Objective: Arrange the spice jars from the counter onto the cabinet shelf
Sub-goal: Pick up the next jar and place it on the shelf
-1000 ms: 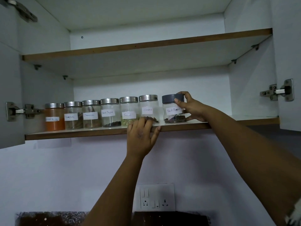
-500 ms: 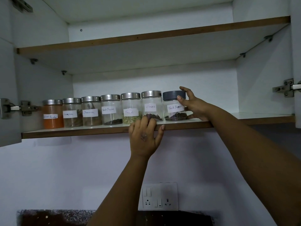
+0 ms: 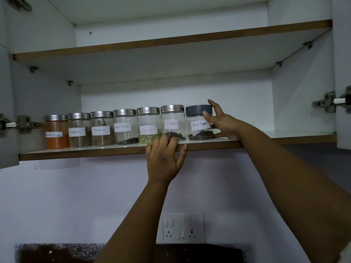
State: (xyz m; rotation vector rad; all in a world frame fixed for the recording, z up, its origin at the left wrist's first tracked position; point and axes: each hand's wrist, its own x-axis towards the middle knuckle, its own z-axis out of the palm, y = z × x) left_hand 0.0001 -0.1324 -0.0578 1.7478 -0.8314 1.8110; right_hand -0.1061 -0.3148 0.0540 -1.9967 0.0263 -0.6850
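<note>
Several labelled glass spice jars stand in a row on the lower cabinet shelf point(image 3: 95, 151). The rightmost, a grey-lidded Black Pepper jar point(image 3: 197, 126), stands against the steel-lidded Cloves jar point(image 3: 172, 121). My right hand point(image 3: 223, 123) holds the grey-lidded jar from its right side, thumb on the lid's front, fingers behind it. My left hand point(image 3: 165, 158) grips the shelf's front edge, its fingers curled over the board in front of the Cloves and Fennel jars point(image 3: 149, 123). Further left stand a second Black Pepper jar point(image 3: 125, 126), a Cinnamon jar point(image 3: 101, 128) and an orange powder jar point(image 3: 56, 130).
The shelf's right part point(image 3: 296, 134) is bare, as is the upper shelf point(image 3: 171, 42). Both cabinet doors stand open, with hinges at left point(image 3: 22, 124) and right point(image 3: 325, 102). A switch and socket plate point(image 3: 182, 227) is on the wall above a dark speckled counter point(image 3: 57, 252).
The grey-lidded jar has been slid left until it stands against the Cloves jar. My left hand stays on the shelf edge.
</note>
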